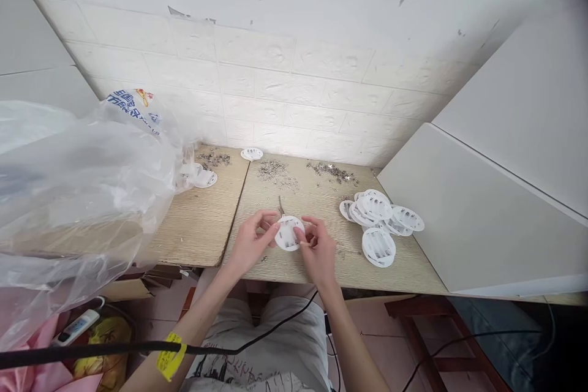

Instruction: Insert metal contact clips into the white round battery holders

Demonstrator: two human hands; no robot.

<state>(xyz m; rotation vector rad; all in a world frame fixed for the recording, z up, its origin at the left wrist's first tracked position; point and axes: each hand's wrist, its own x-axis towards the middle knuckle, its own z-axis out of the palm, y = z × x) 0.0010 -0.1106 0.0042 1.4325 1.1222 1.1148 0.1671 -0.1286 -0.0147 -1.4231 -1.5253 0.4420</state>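
Near the front edge of the wooden table [321, 193], a round white plastic disc [288, 233] is held just above the surface between both hands. The left hand [250, 242] is closed on the disc's left rim with thumb and fingertips, and the right hand [316, 245] is pinched on its right rim in the same way.

Blue printed characters are seen on the clear plastic bag [82, 184] at the left, too small to be read. A yellow band [169, 355] is worn on the left forearm; no writing on it can be made out.

A pile of similar white discs [379, 223] is spread near the right hand, close to the white panel [482, 220] that bounds the table on that side. Heaps of small metal parts [275, 171] are scattered toward the back by the brick-patterned wall [294, 73], with one more disc [252, 154] just beside them. A seam [236, 208] is seen running between two tabletops, left of the hands. Bare wood is left between the hands and the metal heaps.
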